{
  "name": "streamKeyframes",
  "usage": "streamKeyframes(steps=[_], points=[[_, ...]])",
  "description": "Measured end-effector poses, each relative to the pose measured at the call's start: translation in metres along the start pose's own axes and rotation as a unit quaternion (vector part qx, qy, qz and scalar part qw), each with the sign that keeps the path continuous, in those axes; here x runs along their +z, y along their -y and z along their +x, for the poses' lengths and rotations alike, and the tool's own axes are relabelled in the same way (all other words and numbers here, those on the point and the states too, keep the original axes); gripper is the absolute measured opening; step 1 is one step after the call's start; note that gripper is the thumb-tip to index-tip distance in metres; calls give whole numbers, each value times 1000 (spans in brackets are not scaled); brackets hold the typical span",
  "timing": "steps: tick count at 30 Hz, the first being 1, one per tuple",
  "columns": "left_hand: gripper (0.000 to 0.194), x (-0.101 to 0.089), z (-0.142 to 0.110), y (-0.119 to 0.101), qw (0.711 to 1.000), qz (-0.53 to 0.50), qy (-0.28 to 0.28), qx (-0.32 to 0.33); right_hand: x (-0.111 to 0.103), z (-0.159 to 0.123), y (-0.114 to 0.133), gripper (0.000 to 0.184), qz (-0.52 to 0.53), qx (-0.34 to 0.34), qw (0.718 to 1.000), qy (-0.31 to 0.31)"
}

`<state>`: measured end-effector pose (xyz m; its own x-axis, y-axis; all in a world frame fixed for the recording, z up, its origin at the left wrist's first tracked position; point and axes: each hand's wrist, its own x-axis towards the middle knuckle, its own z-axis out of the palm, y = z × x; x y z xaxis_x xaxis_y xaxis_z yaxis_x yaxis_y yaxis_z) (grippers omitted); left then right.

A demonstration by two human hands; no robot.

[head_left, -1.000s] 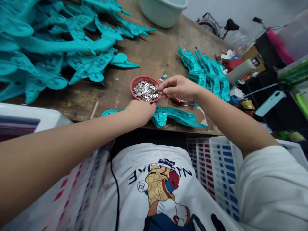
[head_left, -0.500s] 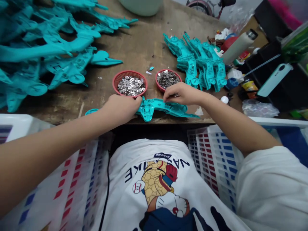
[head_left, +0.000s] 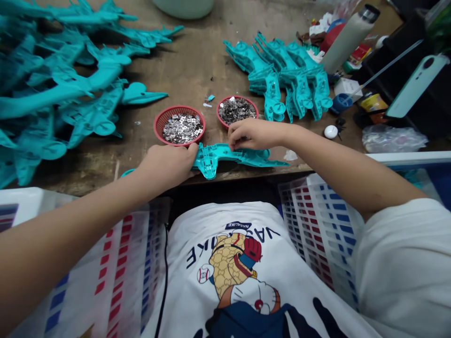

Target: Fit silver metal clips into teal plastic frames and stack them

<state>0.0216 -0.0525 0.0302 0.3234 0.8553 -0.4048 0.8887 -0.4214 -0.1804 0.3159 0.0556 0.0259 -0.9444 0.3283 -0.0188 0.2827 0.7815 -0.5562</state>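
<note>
A long turquoise plastic part (head_left: 207,162) lies along the table's near edge, its hollow ribbed side facing up. My left hand (head_left: 165,164) is closed on its left portion, thumb against the top; the part's left end pokes out past the wrist. My right hand (head_left: 252,134) is bent over the part's middle with fingertips pinched together close to its surface. Whatever sits between those fingertips is too small or hidden to make out. Just beyond the hands stand two red baskets, the left basket (head_left: 160,124) with shiny metal clips (head_left: 183,127) and the right basket (head_left: 256,111) with darker metal pieces (head_left: 237,111).
A big heap of turquoise parts (head_left: 84,80) covers the left of the table. Several similar parts (head_left: 271,89) stand in a row at right, near a bottle (head_left: 347,42), a phone (head_left: 417,87) and a plastic bag (head_left: 394,138). White crates (head_left: 317,220) flank my lap.
The camera view has shifted slightly, moving the table things leftward. My left hand still holds the turquoise part, and my right hand stays pinched over its middle.
</note>
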Motion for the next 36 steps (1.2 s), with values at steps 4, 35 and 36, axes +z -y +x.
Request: streamKeyframes(steps=[4, 35, 36], points=[[62, 5, 2, 3, 1000, -16, 2, -1, -14, -9, 0, 30, -25, 39, 999, -18], [57, 1, 5, 2, 996, -86, -1, -13, 18, -23, 65, 28, -144, 263, 948, -107], [57, 1, 4, 2, 996, -84, -4, -16, 23, -23, 66, 29, -161, 259, 947, -99]])
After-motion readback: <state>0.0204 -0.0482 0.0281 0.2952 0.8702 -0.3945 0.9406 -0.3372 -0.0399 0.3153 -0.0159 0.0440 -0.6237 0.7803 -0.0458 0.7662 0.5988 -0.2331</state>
